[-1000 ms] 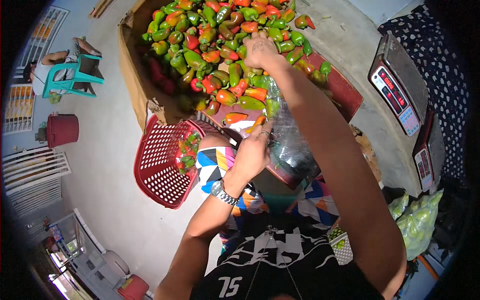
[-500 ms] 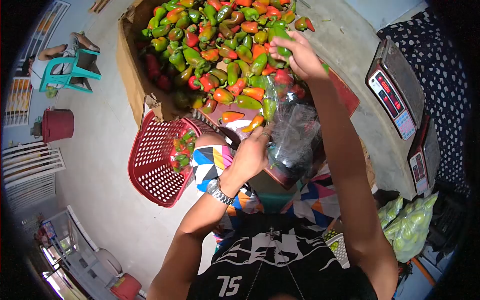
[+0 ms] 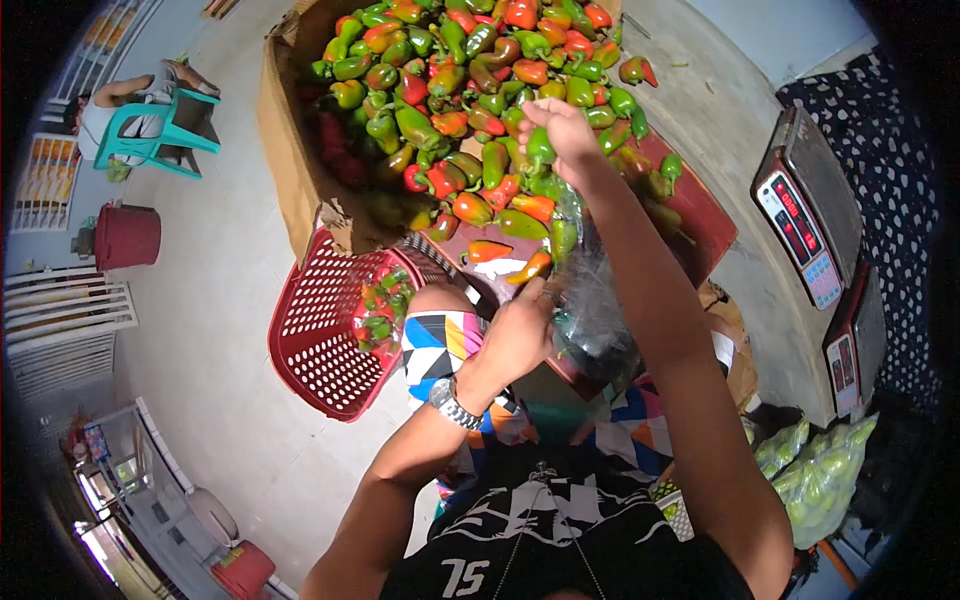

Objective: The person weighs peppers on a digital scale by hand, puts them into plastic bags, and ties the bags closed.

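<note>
My right hand (image 3: 566, 138) is closed around a green pepper (image 3: 540, 148), just above the mouth of a clear plastic bag (image 3: 595, 310). At the bag's near-left edge, my left hand (image 3: 518, 335) has its fingers closed on the plastic; they are partly hidden. A heap of green, red and orange peppers (image 3: 430, 125) fills the area beyond both hands. Close to my left fingers lies an orange pepper (image 3: 530, 268), with another orange pepper (image 3: 488, 251) further left.
A torn cardboard box (image 3: 285, 130) borders the heap on the left. Below it, a red perforated basket (image 3: 325, 340) holds bagged peppers (image 3: 385, 310). Digital scales (image 3: 800, 235) stand right, above bags of green produce (image 3: 825, 470). A person (image 3: 120, 105) sits on a teal chair (image 3: 165, 135).
My right hand has come down toward the bag with the green pepper. My left hand stays at the bag's edge. The whole view has shifted slightly.
</note>
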{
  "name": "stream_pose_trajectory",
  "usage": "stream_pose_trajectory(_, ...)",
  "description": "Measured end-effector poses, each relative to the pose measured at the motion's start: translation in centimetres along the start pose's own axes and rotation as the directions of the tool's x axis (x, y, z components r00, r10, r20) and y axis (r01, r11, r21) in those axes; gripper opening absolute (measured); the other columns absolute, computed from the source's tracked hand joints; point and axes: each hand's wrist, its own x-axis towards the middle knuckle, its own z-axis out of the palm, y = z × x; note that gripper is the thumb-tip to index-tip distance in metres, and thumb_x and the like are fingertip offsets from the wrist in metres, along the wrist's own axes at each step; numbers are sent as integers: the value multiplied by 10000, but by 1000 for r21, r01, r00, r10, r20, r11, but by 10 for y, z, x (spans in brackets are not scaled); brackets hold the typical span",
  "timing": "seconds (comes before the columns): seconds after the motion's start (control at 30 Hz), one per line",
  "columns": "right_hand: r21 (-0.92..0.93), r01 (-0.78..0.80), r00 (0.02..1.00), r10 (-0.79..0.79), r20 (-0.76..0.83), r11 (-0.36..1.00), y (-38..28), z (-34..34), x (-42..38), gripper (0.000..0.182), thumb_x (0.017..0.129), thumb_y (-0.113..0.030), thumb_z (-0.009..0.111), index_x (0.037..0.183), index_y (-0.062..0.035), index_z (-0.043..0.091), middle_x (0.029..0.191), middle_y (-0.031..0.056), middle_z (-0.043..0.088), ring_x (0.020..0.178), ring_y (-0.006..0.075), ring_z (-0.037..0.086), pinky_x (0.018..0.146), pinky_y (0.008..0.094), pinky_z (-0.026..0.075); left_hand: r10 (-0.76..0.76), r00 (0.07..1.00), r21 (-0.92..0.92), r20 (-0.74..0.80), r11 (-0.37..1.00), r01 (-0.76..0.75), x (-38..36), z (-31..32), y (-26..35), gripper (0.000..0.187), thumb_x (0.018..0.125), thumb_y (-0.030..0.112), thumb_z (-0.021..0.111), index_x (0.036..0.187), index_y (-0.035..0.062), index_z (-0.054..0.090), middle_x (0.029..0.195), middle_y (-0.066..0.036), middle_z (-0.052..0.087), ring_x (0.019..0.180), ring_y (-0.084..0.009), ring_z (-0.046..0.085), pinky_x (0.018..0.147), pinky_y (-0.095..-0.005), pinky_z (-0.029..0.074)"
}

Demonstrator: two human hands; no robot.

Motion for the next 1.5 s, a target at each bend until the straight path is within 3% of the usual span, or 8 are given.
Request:
stream_pose_trajectory(0.2, -215, 22, 999, -27, -22, 976, -10, 13, 46, 351, 978, -345, 723, 862, -28, 628, 793, 45, 615, 596, 153, 580, 588, 335, 495, 21, 999, 22, -25, 1000, -21, -1, -4, 3, 363, 743, -75, 634, 1106, -60, 625, 1067, -247, 597, 890, -491, 665, 753, -545, 567)
stream_pose_trajectory(0.37, -327, -21, 984, -39, -175, 945, -13, 36, 119, 316, 820, -186, 789, 1043, 12, 688, 1040, 134, 685, 1025, 290, 679, 899, 448, 534, 32, 999, -4, -24, 999, -32, 5, 2, 3, 373, 756, -59, 646, 1128, -47, 630, 1136, -254, 585, 910, -490, 669, 757, -540, 575)
stream_pose_trajectory(0.47, -901, 388, 729, -662, 171, 195, -24, 49, 121, 294, 841, -94, 684, 1134, -73, 694, 1152, 125, 698, 993, 315, 693, 869, 461, 546, 23, 1000, -13, 14, 1000, -23, 4, -2, 7, 387, 757, -69, 632, 1144, -41, 629, 1132, -252, 585, 905, -494, 667, 760, -539, 576)
stream_pose_trajectory(0.63, -899, 387, 825, -358, 437, -205, -56, 53, 147, 578, 855, -61, 598, 1428, -127, 563, 1413, 128, 599, 1304, 361, 594, 1069, 471, 520, -16, 996, 27, 91, 1000, 14, 4, -3, 0, 666, 730, -73, 652, 1386, -25, 548, 1185, -233, 570, 928, -461, 676, 781, -528, 587)
stream_pose_trajectory(0.93, -674, 370, 816, -123, 565, -640, -76, 68, 145, 373, 917, -166, 653, 1273, -63, 690, 1401, 190, 631, 1166, 371, 682, 987, 468, 556, 39, 999, -7, 11, 999, -39, 9, 2, -2, 578, 737, -73, 644, 1309, -4, 595, 1141, -218, 590, 901, -472, 670, 759, -538, 583)
stream_pose_trajectory(1.03, -833, 377, 891, -87, 446, -405, -109, 52, 87, 338, 984, -291, 652, 1205, -40, 703, 1246, 186, 709, 1082, 311, 728, 858, 436, 586, -21, 999, 27, 38, 999, 20, 7, 2, 0, 557, 744, -76, 649, 1293, 9, 605, 1109, -226, 601, 927, -479, 665, 775, -546, 573)
stream_pose_trajectory(1.17, -466, 251, 851, 35, 523, 848, -105, -21, 26, 464, 1055, -494, 568, 1181, -72, 716, 983, 30, 737, 583, 76, 568, 530, 242, 446, 39, 999, 22, 32, 999, -40, 9, 6, 0, 477, 746, -73, 660, 1217, -7, 622, 1122, -222, 608, 934, -477, 666, 785, -540, 568)
stream_pose_trajectory(1.5, 370, -166, 870, -41, 492, 914, -69, -119, -91, 684, 1017, -433, 529, 1414, 124, 527, 983, 139, 697, 680, 160, 615, 604, 261, 506, 56, 998, 55, 19, 997, -57, 12, 15, 10, 489, 741, -105, 618, 1224, -24, 629, 1151, -241, 637, 996, -474, 661, 846, -526, 573)
